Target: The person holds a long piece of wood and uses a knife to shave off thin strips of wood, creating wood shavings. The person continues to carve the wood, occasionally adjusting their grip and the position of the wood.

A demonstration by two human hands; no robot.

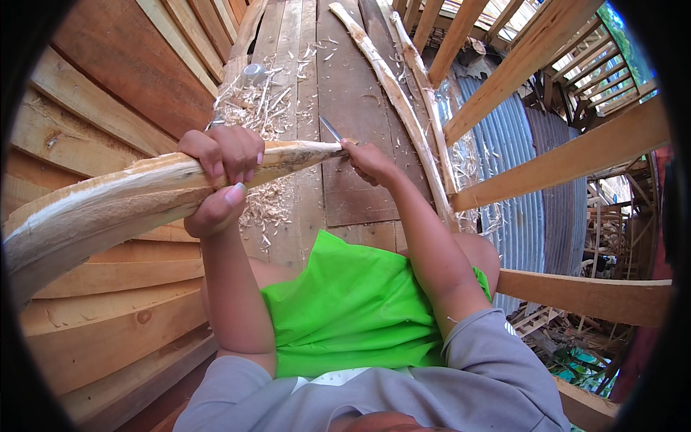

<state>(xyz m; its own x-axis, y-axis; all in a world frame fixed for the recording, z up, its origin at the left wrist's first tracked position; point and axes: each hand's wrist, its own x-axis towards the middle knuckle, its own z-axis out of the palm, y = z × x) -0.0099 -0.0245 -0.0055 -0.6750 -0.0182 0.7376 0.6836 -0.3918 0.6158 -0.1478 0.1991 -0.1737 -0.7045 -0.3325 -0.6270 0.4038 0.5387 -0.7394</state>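
A long, pale, peeled wooden pole (122, 193) runs in from the left side and narrows toward the middle of the view. My left hand (222, 176) is wrapped around it, fingers over the top and thumb beneath. At the pole's thin tip is my right hand (368, 162), closed on a knife whose blade (330, 129) points up and to the left. The knife's handle is hidden inside my fist. A bright green cloth (353, 302) lies across my lap.
Wood shavings (263, 201) litter the plank floor (360, 191), near a clear cup (253, 73). Two peeled poles (392, 86) lie along the right side, beside a wooden railing (554, 162). Corrugated metal sheets (515, 180) show beyond it. A plank wall (108, 79) stands at left.
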